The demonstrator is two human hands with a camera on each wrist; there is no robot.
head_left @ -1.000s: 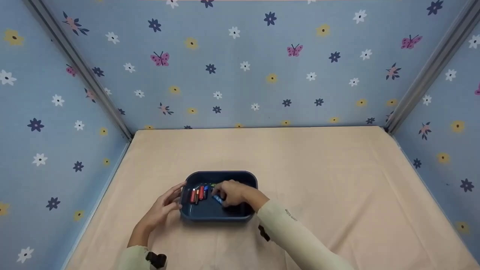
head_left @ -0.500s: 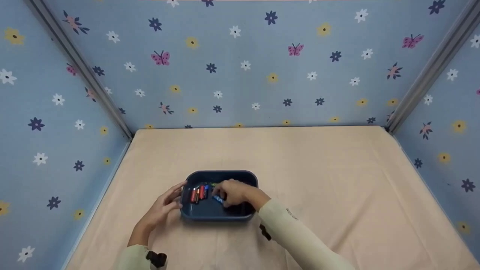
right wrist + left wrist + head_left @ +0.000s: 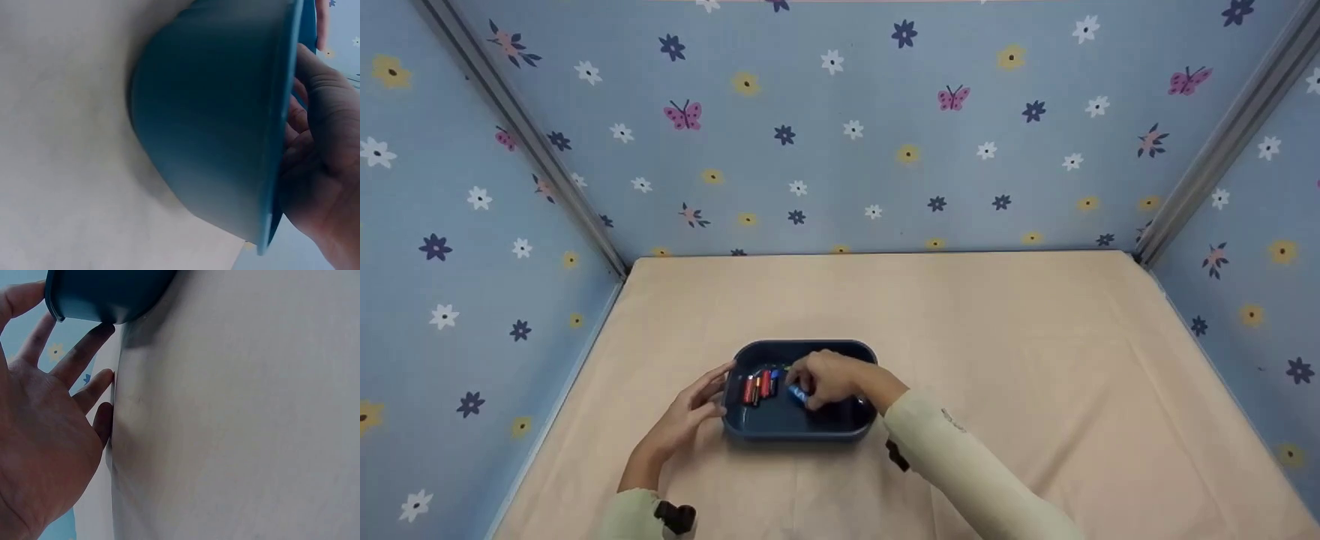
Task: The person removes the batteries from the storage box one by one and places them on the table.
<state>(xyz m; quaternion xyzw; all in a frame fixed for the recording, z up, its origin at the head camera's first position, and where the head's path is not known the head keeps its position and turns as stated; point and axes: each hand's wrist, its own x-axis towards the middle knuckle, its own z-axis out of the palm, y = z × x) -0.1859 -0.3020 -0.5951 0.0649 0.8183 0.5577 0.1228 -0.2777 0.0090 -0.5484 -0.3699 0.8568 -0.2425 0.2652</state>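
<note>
**A:** Where is the blue tub (image 3: pixel 780 424)?

**B:** It sits on the tan desk (image 3: pixel 1035 360), near the front and a bit to the left.

**A:** What is in it?

**B:** Some little batteries (image 3: pixel 759 385). Red ones and blue ones lie side by side at the left end.

**A:** What is the right hand (image 3: pixel 829 379) doing?

**B:** It reaches down into the tub. Its fingers are curled and pinch a blue battery (image 3: pixel 797 394).

**A:** And the left hand (image 3: pixel 690 412)?

**B:** It is flat with the fingers (image 3: pixel 84 351) straight and spread. The tips touch the left side of the tub.

**A:** What is behind?

**B:** Blue walls (image 3: pixel 840 127) with flowers and butterflies.
</note>
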